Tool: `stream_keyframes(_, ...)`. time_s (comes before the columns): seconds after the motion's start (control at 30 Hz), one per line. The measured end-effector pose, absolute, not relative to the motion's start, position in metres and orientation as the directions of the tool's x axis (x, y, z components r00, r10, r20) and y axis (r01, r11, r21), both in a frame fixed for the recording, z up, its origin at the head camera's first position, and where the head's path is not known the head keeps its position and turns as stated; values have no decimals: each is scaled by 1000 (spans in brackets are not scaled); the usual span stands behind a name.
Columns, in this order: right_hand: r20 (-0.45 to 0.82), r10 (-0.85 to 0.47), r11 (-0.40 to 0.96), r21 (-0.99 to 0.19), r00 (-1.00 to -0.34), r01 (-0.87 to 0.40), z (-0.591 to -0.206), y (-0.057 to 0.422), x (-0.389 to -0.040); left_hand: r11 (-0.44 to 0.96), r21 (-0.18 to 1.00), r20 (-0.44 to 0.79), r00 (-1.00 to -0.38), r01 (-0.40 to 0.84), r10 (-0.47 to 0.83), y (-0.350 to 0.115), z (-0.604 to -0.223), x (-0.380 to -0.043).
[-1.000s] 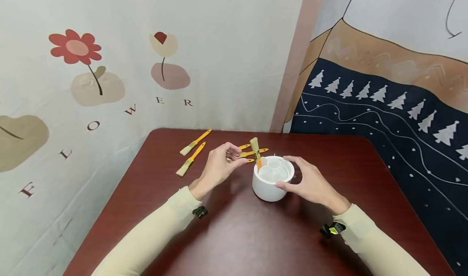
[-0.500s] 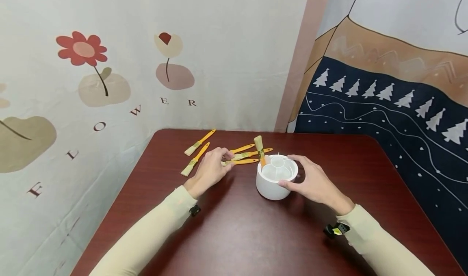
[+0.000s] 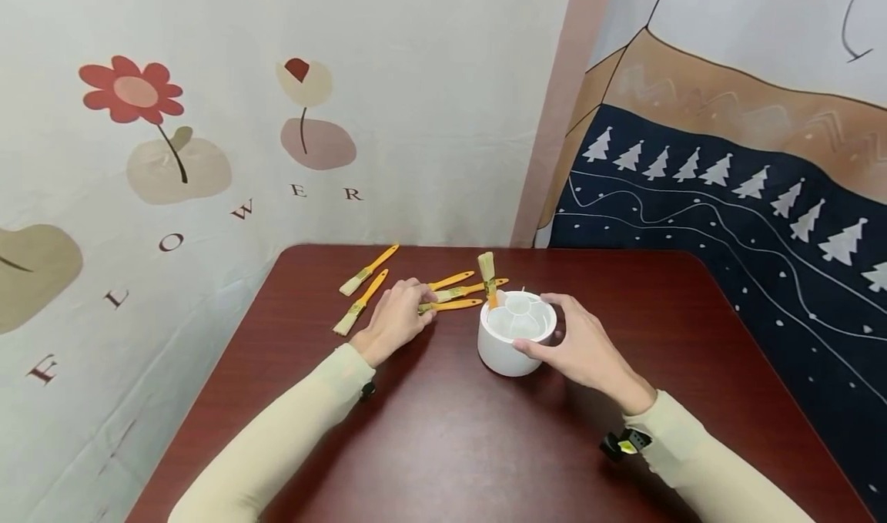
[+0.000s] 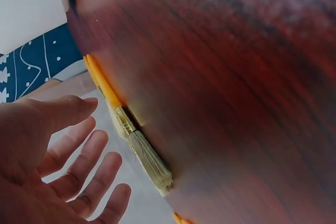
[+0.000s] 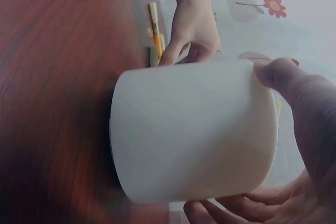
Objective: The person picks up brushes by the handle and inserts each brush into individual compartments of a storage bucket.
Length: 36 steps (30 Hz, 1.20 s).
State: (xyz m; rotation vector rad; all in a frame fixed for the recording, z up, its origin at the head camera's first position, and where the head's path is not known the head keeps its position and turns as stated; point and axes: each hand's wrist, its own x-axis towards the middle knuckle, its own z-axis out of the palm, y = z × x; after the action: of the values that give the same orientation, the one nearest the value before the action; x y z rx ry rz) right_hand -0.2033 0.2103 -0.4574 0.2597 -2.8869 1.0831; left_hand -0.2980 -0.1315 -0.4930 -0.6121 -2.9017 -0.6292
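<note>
My right hand grips a white round pot with inner compartments, thumb and fingers on opposite sides at the rim. One paintbrush stands in the pot's left side, bristles up. Three more brushes with yellow handles lie left of the pot, the nearest one a flat paintbrush. Over their bristle ends is my left hand, fingertips right at the nearest brush. In the left wrist view the thumb and fingers are spread apart beside a brush, with nothing between them.
Two more brushes lie farther left, an upper brush and a lower brush. All stand on a dark red table. A pale flower-print curtain and a navy tree-print cloth hang behind it.
My left hand has moved left, from beside the brush in the pot to the bristle ends of the lying brushes. The right hand keeps its grip on the pot.
</note>
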Motion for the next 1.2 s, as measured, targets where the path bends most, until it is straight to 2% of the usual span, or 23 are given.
stream_keyframes(0.53,64,-77,765,-636,-995,-100,-451,195,-196,855,311,160,-909,416,384,-126,-495,-307)
stream_keyframes(1.2,22,-36,770,-637,-999,-42,-451,191,-198,835,348,135,-904,426,405,-127,-501,-308)
